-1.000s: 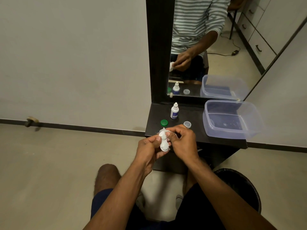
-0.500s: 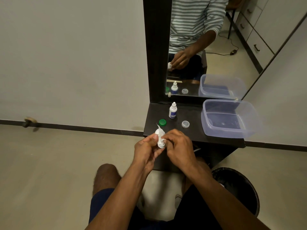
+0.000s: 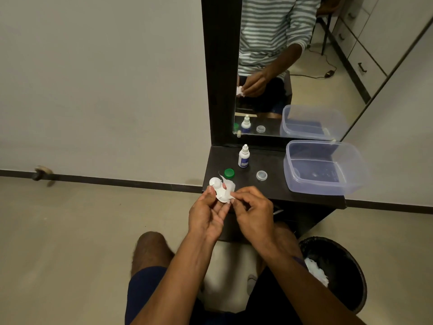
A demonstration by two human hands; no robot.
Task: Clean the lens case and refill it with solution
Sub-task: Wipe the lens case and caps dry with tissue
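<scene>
My left hand holds a white lens case upright in front of the dark shelf's near edge, both cups uncapped. My right hand pinches a small white tissue pressed against the case's lower cup. A green cap and a clear cap lie on the dark shelf. Behind them stands a small white solution bottle with a blue label, its cap on.
A clear plastic tub holding a little water sits on the shelf's right side. A mirror rises behind the shelf. A black bin with crumpled tissue stands on the floor at lower right. My knees are below.
The case has turned so its upper cup faces me, and the tissue now sits on the lower cup. Both hands stayed close together at the shelf's near edge.
</scene>
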